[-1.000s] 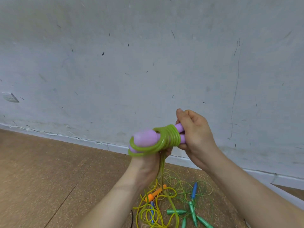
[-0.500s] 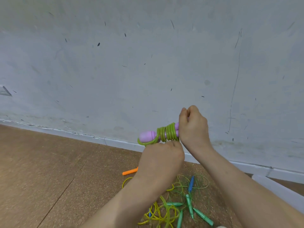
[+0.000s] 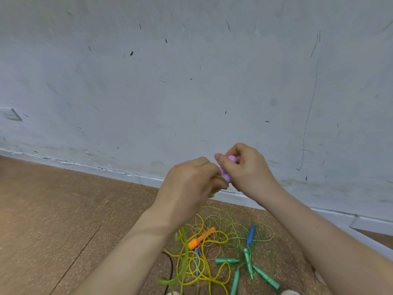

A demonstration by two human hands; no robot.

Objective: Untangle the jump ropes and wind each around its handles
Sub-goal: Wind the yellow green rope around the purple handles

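Both hands are raised in front of a scuffed pale wall (image 3: pixel 191 81), above the wooden floor (image 3: pixel 63 209). The right hand (image 3: pixel 248 169) has its grip clamped on the pair of purple handles (image 3: pixel 225 176), thumb and fingers pinching them; one rounded end shows above the thumb and another below it. The left hand (image 3: pixel 189 186) is just beside and touching, fingers curled, grip closed on the green rope (image 3: pixel 185 252) where its turns wrap the handles. Only a few loops show at the fingertips. The loose tail of that rope hangs from under the left wrist down to the floor and curls away at the bottom. The other ropes lie below in one tangle on the floor, a little out from its edge at the white skirting board (image 3: pixel 106 168). Thin yellow cord (image 3: pixel 212 278) loops through it, and finer green cord spreads on the side towards the wall. In the pile are an orange handle (image 3: pixel 201 238), two blue handles (image 3: pixel 251 234) well apart, and four green handles (image 3: pixel 227 261) lying close together. A black cable (image 3: pixel 171 265) runs along the tangle's left side.
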